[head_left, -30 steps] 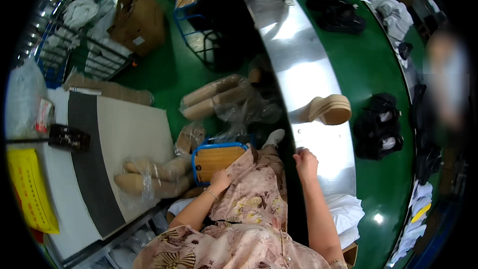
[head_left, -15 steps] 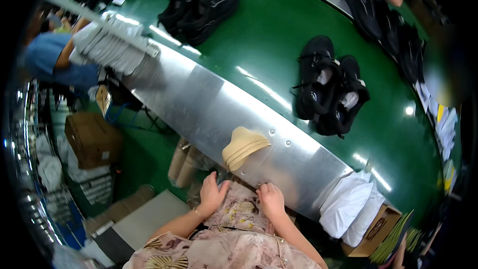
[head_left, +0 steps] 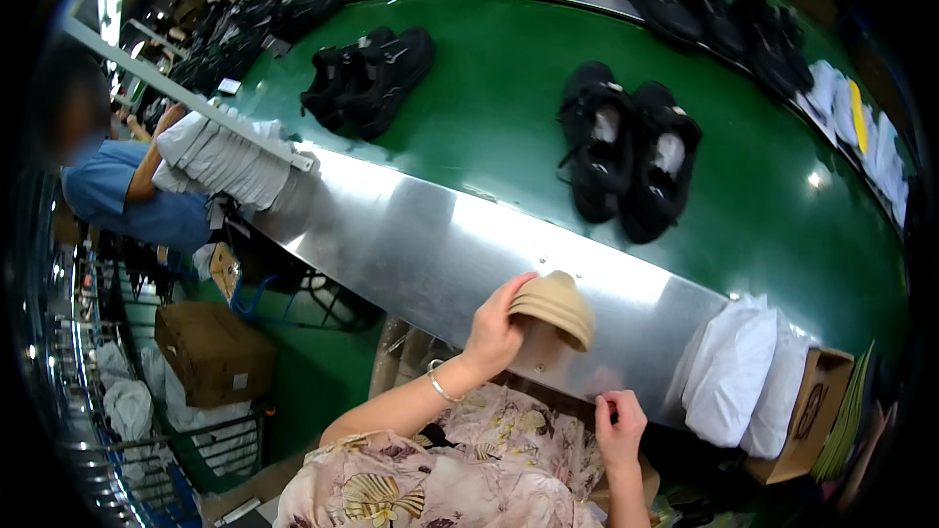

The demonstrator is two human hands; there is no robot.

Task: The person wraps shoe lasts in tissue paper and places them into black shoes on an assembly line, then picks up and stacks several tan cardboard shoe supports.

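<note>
Beige nested pieces (head_left: 554,303) sit gripped at their left end by the left hand (head_left: 497,332), over the metal surface (head_left: 411,235), domed side pointing forward, long axis slanting rightward and nearer. That forearm (head_left: 396,408) reaches forward-right. The right hand (head_left: 619,422), nearer and rightward, curls narrow; whether it pinches anything, I cannot tell.

Head-worn fisheye, facing down — close above
</note>
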